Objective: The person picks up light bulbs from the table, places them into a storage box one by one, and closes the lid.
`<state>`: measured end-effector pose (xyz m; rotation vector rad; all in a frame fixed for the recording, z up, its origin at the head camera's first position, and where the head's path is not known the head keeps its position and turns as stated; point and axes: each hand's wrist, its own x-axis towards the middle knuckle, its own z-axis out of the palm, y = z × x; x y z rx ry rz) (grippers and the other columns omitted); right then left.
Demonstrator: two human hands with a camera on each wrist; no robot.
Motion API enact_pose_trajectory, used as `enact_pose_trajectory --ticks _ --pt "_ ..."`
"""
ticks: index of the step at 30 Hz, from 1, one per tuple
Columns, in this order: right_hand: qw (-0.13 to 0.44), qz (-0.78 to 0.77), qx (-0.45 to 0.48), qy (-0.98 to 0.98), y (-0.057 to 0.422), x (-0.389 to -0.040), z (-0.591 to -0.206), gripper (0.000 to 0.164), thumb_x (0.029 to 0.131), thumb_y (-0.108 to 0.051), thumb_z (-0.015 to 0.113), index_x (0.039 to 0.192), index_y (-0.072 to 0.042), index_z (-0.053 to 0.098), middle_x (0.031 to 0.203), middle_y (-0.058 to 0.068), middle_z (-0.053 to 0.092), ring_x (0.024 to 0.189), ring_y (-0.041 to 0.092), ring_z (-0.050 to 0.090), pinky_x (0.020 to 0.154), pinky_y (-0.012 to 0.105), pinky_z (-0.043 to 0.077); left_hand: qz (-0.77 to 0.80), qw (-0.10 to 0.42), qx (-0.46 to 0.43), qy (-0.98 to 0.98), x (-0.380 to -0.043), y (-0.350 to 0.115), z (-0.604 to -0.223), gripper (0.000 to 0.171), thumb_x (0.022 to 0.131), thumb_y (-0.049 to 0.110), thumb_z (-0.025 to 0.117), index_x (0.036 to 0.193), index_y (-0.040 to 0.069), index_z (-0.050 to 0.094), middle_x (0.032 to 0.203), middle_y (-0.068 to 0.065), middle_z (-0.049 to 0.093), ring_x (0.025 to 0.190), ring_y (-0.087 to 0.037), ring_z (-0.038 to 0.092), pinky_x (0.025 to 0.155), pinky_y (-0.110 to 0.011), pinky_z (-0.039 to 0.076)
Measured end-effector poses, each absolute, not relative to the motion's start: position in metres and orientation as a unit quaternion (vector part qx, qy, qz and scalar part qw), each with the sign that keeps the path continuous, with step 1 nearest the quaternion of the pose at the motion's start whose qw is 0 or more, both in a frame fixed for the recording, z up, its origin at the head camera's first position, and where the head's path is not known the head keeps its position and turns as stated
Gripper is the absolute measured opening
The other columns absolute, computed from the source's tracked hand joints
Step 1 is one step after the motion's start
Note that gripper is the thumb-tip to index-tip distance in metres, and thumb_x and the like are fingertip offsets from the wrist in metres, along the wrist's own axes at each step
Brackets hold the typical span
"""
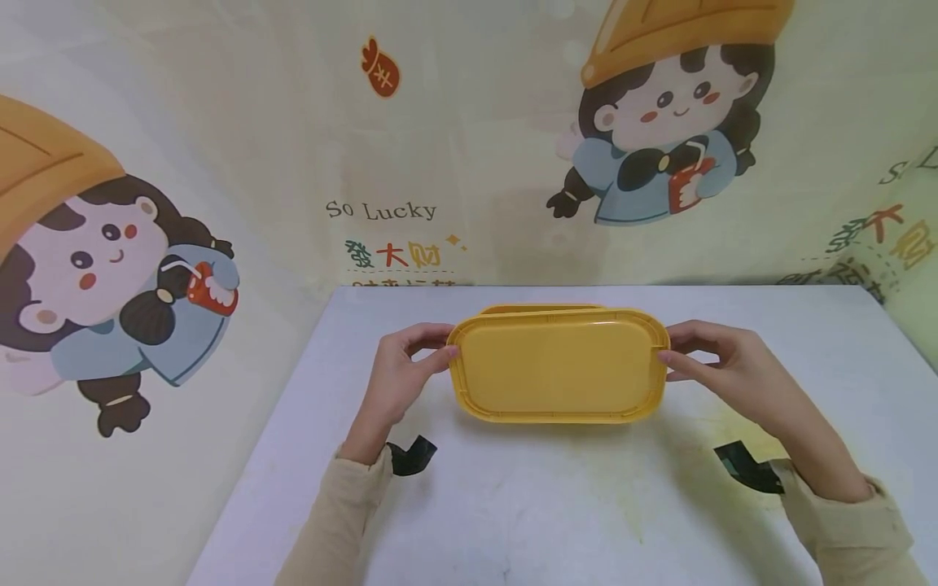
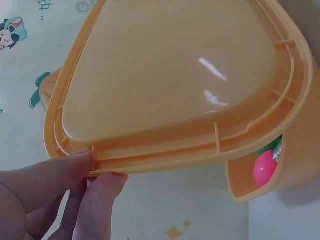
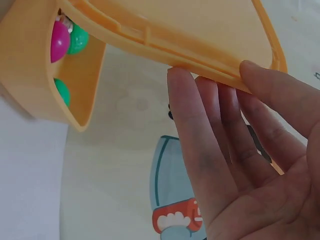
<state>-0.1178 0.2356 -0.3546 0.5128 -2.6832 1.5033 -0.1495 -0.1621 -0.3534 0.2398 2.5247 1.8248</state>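
A yellow plastic lid (image 1: 558, 366) with rounded corners is held up by both hands, its ribbed underside facing the head camera. My left hand (image 1: 399, 370) pinches the lid's left end between thumb and fingers. At the opposite end, my right hand (image 1: 740, 366) grips the rim the same way. Behind the lid stands a yellow box (image 1: 542, 308), mostly hidden in the head view. Both wrist views look into its open top: a pink ball (image 2: 265, 168) shows on one side, and a magenta ball (image 3: 60, 42) beside a green ball (image 3: 78, 39) on the other.
The box stands on a white table (image 1: 469, 505), close to its back edge. A cartoon-printed backdrop (image 1: 469, 146) rises behind and at the sides. Dark straps (image 1: 414, 456) stick out from the beige sleeves (image 1: 344, 496).
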Motion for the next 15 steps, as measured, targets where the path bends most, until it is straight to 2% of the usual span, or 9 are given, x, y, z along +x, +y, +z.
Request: enact_pose_trajectory --ticks 5,10,15 --pt "0.026 0.481 0.153 -0.863 0.2332 -0.1183 -0.3577 0.024 0.091 -0.009 0.071 0.115 -0.008 0.07 0.107 -0.004 0.07 0.087 0.007 0.07 0.069 0.024 0.059 0.592 0.011 0.076 0.802 -0.1509 -0.1635 -0.3516 0.026 0.088 0.013 0.076 0.114 0.008 0.072 0.11 -0.008 0.07 0.103 -0.022 0.063 0.081 -0.03 0.059" --pt "0.043 0.485 0.138 -0.863 0.2313 -0.1179 -0.356 0.023 0.091 -0.008 0.071 0.114 -0.008 0.07 0.105 -0.005 0.07 0.084 0.008 0.072 0.068 0.027 0.06 0.6 0.023 0.068 0.797 -0.1515 -0.166 -0.3529 0.028 0.088 0.02 0.076 0.115 0.01 0.072 0.111 -0.006 0.07 0.103 -0.022 0.063 0.084 -0.029 0.058" --pt "0.056 0.485 0.134 -0.863 0.2318 -0.1159 -0.354 0.023 0.091 -0.009 0.071 0.114 -0.008 0.071 0.104 -0.011 0.07 0.082 0.007 0.073 0.068 0.024 0.059 0.618 0.041 0.053 0.783 -0.1521 -0.166 -0.3567 0.032 0.091 0.026 0.074 0.115 0.007 0.071 0.112 -0.009 0.071 0.099 -0.022 0.067 0.087 -0.034 0.058"
